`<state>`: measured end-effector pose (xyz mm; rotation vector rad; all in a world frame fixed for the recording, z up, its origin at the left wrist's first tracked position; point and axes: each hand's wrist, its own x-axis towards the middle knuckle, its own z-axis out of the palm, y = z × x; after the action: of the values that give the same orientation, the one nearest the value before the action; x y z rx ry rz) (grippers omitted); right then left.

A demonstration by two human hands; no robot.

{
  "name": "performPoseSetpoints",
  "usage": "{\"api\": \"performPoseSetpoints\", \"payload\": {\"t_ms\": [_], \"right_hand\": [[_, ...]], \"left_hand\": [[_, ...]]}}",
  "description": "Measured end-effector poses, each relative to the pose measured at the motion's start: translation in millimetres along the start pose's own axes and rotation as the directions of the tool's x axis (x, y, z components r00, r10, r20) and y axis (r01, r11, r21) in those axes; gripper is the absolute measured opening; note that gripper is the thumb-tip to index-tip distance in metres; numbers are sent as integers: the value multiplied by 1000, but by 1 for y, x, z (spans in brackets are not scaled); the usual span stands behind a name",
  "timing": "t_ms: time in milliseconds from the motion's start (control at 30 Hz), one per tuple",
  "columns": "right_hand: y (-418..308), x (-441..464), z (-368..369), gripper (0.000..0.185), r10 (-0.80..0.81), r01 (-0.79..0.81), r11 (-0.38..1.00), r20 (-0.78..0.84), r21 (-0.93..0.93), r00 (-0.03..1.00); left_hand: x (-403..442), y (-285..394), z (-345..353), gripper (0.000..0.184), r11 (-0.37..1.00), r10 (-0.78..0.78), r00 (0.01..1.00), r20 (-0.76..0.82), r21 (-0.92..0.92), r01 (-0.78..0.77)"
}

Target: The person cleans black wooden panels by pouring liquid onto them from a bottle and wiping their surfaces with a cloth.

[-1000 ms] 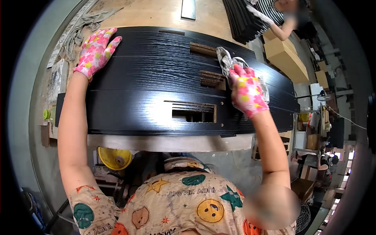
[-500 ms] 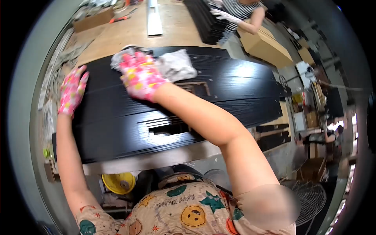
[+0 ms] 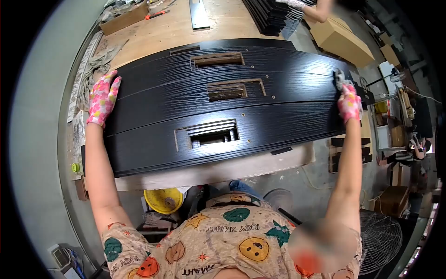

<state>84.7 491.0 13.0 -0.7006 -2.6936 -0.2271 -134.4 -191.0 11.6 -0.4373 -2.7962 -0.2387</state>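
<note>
Several black wood-grain boards [image 3: 148, 144] lie side by side in front of me, with rectangular cut-outs and small holes in them. My left hand [image 3: 103, 98], in a pink patterned glove, rests at their left end with fingers stretched out and thumb apart, holding nothing. At the right end, my right hand [image 3: 349, 100], gloved alike, is closed on a greyish cloth [image 3: 340, 76] that touches the board surface. Part of the cloth is hidden by the fingers.
A pale worktable [image 3: 218, 174] carries the boards. Behind lie a metal strip [image 3: 199, 16], an orange-red cutter [image 3: 155, 15] and a stack of black boards [image 3: 265, 17] beside another person. A cardboard box [image 3: 341, 42] stands back right; a wire fan guard [image 3: 378, 242] is lower right.
My right hand has swept from the left part of the boards to their right end with the cloth, uncovering the cut-outs. My left hand stays at the left end. The view has shifted.
</note>
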Motion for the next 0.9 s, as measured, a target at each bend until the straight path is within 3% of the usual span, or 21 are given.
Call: {"api": "performPoseSetpoints", "payload": {"t_ms": [33, 67, 100, 133, 167, 200, 233, 267, 300, 367, 433, 500, 567, 633, 700, 733, 767, 800, 833, 867, 900], "right_hand": [[-44, -21, -25, 39, -34, 21, 985, 77, 170, 996], [-93, -46, -42, 45, -361, 378, 919, -150, 109, 921], [-154, -75, -73, 41, -426, 496, 774, -256, 394, 868], [-207, -101, -94, 46, -484, 506, 701, -186, 503, 855], [-245, -138, -84, 52, -513, 570, 658, -261, 492, 818], [-283, -162, -104, 52, -575, 530, 599, -139, 600, 806], [-319, -177, -111, 54, -625, 580, 447, -225, 682, 747], [-343, -193, -104, 56, -629, 623, 437, -275, 649, 727], [-356, -204, -96, 59, -634, 664, 423, -323, 617, 703], [-340, -194, -108, 61, -743, 702, 356, -269, 616, 613], [-300, -183, -122, 59, -825, 710, 184, -286, 679, 488], [-246, -161, -133, 50, -849, 599, 83, -258, 796, 460], [-192, -135, -131, 30, -731, 585, 284, -223, 760, 645], [-135, -101, -95, 31, -348, 263, 578, -58, 773, 936], [-96, -51, -48, 34, -93, 148, 721, -116, 677, 989], [-85, -30, -27, 34, -18, 74, 878, -124, 473, 992], [-102, -18, -34, 34, 62, -54, 952, -16, 300, 998], [-123, -8, -33, 35, 38, -41, 969, 17, 244, 999], [-145, -1, -32, 36, 8, -18, 982, 51, 187, 999], [-170, 6, -22, 37, -143, 114, 931, 58, 346, 988], [-201, 2, -25, 38, -311, 288, 864, -11, 412, 950]], "left_hand": [[-2, 6, -2, 43, 1000, -17, 1000, 3, 13, 17], [-4, 10, -4, 43, 1000, -25, 1000, 10, 13, 25], [-3, 13, -6, 44, 999, -33, 999, 9, 13, 33], [-2, 12, -6, 45, 1000, -16, 1000, 1, 14, 16], [-3, 10, -2, 44, 1000, -8, 999, -32, 27, 9], [0, 4, 7, 44, 1000, 15, 999, -39, 18, -14], [3, -4, 10, 44, 999, 31, 998, -52, 11, -31], [1, 4, 2, 44, 1000, 26, 999, -40, -9, -27], [0, 4, 3, 45, 999, 32, 998, -58, 27, -31], [-3, 15, -7, 45, 1000, 3, 999, -52, 18, -2], [-1, 5, 1, 46, 999, 30, 998, -49, -12, -30], [-1, 5, 1, 46, 999, 33, 999, -42, -34, -34], [-3, 8, -1, 44, 998, 54, 997, -55, 20, -53], [-6, 6, 5, 42, 1000, -6, 992, -122, -6, 5], [-18, 41, -26, 37, 999, 1, 988, -152, 49, 6], [-30, 54, -33, 31, 976, 218, 932, -289, 61, -209], [-43, 94, -62, 25, 963, 257, 962, -95, 108, -247], [-64, 122, -72, 24, 927, 365, 930, -31, 109, -360], [-84, 149, -80, 28, 887, 457, 888, -39, -50, -459], [-105, 174, -82, 37, 886, 462, 876, 138, -117, -449], [-134, 190, -74, 47, 870, 474, 880, 30, -168, -463]]}}
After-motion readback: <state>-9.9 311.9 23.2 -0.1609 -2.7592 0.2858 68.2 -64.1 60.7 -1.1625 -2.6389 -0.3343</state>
